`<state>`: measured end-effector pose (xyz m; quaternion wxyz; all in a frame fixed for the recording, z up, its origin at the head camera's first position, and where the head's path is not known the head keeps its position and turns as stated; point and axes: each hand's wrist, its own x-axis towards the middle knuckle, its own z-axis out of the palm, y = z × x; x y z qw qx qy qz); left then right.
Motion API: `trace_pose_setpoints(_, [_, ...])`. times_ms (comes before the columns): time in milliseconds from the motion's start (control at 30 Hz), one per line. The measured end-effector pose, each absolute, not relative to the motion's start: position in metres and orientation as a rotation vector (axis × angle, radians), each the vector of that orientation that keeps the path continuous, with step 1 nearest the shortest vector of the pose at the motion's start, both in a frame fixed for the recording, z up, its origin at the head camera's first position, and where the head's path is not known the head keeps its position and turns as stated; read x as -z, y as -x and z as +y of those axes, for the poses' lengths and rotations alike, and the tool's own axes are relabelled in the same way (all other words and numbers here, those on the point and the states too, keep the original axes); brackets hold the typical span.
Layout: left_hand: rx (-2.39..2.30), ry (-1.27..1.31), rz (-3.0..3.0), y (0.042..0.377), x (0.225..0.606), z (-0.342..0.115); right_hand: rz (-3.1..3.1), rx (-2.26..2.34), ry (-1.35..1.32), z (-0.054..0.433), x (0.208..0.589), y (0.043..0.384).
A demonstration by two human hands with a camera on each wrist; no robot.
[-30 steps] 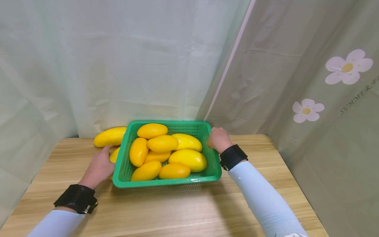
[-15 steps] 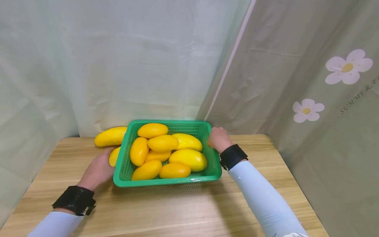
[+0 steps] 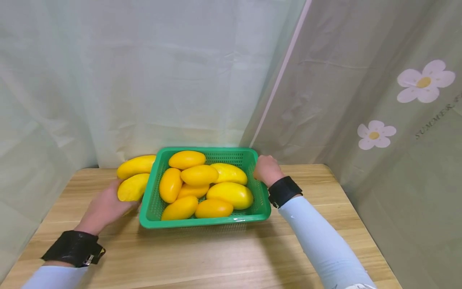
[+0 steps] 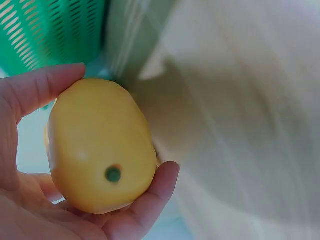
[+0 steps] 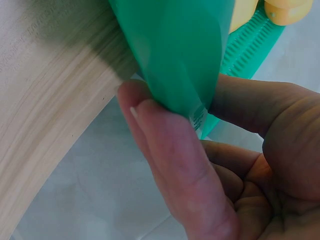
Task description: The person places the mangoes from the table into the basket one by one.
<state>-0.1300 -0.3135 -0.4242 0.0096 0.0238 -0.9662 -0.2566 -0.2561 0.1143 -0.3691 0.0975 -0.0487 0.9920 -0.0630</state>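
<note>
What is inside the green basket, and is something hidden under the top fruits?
The green basket holds yellow mangoes, eight visible, piled in two layers. One orange mango is half covered by others. Whether more lie beneath, and the basket floor, cannot be seen.

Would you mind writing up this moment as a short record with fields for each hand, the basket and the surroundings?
left hand: left hand grips a yellow mango just left of the basket
right hand: right hand grips the rim of the green basket at its far right corner
basket contents: yellow mangoes piled inside
outside basket: another mango lies behind the held one
surface: wooden table
backdrop: pale curtains
</note>
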Motion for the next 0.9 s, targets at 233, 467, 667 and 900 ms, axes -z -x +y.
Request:
trace_pose_setpoints(233, [0.760,-0.087,-2.919,0.131,0.398,-0.324,2.941,0.187,0.152,0.115,0.369,0.256])
trace_pose_setpoints(467, [0.771,-0.128,-2.824,0.136,0.369,-0.313,2.945,0.176,0.149,0.115,0.369,0.256])
trace_pose_setpoints(667, [0.860,-0.065,-2.746,0.150,0.349,-0.288,2.939,0.190,0.140,0.116,0.368,0.256])
trace_pose_setpoints(900, [0.921,0.023,-2.711,0.165,0.337,-0.251,2.932,0.237,0.130,0.116,0.369,0.256])
